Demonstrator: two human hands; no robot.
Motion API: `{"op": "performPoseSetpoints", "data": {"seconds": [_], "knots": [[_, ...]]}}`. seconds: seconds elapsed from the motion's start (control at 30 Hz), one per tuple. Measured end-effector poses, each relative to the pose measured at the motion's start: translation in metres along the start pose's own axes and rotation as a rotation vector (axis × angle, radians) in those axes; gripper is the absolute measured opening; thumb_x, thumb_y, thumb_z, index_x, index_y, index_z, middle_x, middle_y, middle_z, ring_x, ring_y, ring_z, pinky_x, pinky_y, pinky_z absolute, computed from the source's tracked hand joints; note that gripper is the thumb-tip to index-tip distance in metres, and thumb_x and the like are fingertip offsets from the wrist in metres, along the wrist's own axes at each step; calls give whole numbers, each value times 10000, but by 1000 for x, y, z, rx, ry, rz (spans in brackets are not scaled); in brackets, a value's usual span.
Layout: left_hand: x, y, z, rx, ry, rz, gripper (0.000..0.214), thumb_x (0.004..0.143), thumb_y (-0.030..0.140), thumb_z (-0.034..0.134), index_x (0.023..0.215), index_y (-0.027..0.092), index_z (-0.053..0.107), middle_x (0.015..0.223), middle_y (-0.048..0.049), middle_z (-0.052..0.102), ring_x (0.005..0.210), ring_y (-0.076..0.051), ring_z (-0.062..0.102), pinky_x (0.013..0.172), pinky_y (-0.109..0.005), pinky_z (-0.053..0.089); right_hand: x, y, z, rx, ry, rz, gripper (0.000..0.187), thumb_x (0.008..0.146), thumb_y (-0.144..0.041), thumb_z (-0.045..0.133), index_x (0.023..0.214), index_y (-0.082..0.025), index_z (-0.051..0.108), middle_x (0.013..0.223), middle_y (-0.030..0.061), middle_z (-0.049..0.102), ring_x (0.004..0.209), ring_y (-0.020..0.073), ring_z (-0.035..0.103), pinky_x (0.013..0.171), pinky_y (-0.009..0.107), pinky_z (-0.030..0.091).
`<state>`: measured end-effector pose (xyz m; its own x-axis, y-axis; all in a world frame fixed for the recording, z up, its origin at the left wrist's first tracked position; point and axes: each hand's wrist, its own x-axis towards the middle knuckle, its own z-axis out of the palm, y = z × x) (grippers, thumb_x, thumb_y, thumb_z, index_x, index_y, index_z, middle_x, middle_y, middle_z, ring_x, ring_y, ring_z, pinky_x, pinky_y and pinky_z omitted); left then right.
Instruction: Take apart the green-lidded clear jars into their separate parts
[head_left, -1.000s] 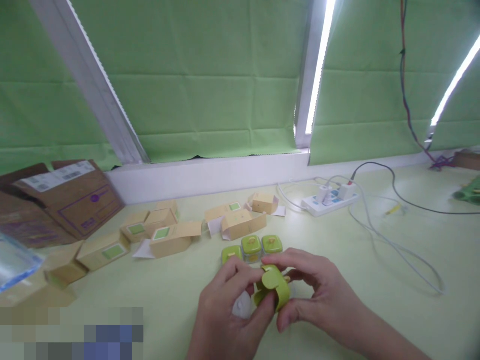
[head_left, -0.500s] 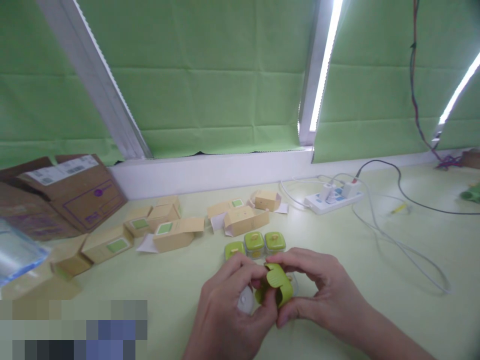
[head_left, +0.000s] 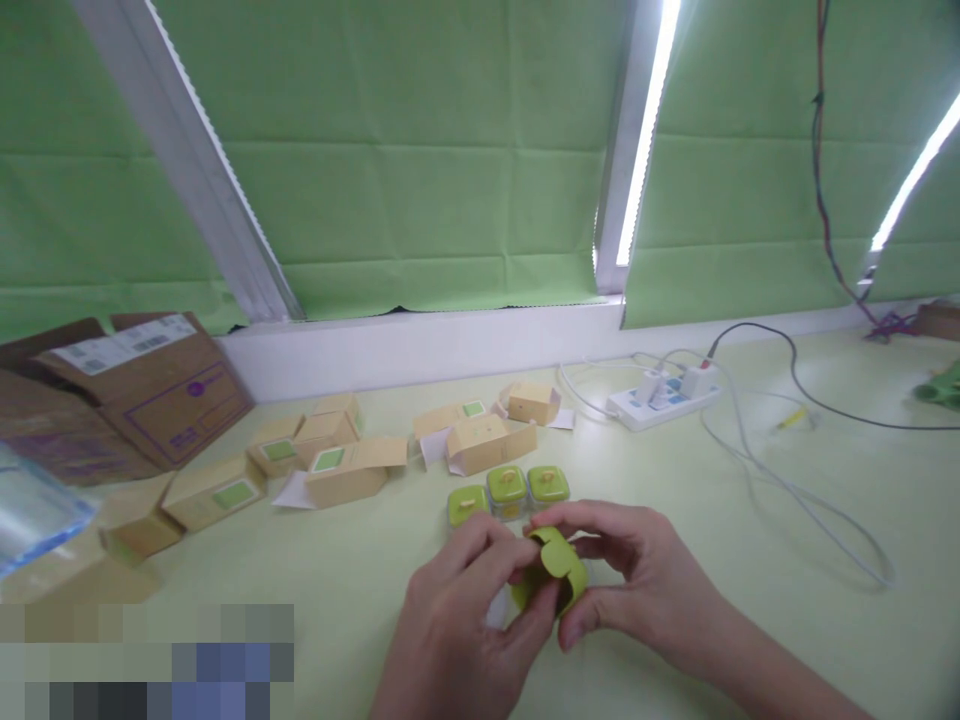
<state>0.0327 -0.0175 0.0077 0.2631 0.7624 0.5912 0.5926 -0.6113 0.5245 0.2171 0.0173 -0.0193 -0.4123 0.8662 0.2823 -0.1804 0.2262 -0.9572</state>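
Note:
Both hands meet low in the middle of the pale green table (head_left: 750, 560) around a small green lid (head_left: 556, 570). My left hand (head_left: 457, 630) pinches its left side with thumb and fingers curled. My right hand (head_left: 630, 580) grips it from the right, fingers bent over the top. A bit of a clear jar shows under the lid between the hands. Just beyond the hands stand three small clear jars with green lids (head_left: 508, 492) in a row.
Several tan cardboard boxes (head_left: 352, 468), some with open flaps, lie scattered at the left and centre. A large brown carton (head_left: 127, 390) stands at far left. A white power strip (head_left: 664, 398) with trailing cables lies at the right. Green blinds cover the window behind.
The hands have stayed together on the green lid, turning it slightly. The view shifted a little; nothing else on the table moved.

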Motion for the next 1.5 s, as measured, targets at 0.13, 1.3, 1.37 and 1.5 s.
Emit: {"op": "performPoseSetpoints", "data": {"seconds": [0.13,1.3,1.37,1.5], "knots": [[-4,2,3,100,-18,32,149,807,44,624,793,189,654,764,-13,624,663,-155,632,580,-250,484,0,2,0,51,-25,57,631,481,-139,984,1049,-319,775,1007,-40,778,934,190,723,854,268,577],[2,-15,-9,-8,-404,-429,241,857,134,459,799,219,678,760,-3,690,705,-191,635,645,-297,476,8,-6,-31,60,25,4,412,868,-418,733,1226,-237,639,1117,67,651,978,212,625,820,353,569],[0,-17,-3,23,-423,-392,245,824,84,467,772,206,673,793,-21,702,778,-213,655,730,-333,483,8,-16,-39,-130,-2,32,390,831,-383,775,1157,-212,647,1076,63,667,955,210,639,843,353,550],[-3,-19,7,58,-454,-321,245,873,109,452,806,185,676,840,-59,675,826,-233,661,776,-362,493,4,-31,-61,-501,-87,133,391,720,-291,853,1036,-210,638,1024,43,698,961,231,659,899,385,525]]}}
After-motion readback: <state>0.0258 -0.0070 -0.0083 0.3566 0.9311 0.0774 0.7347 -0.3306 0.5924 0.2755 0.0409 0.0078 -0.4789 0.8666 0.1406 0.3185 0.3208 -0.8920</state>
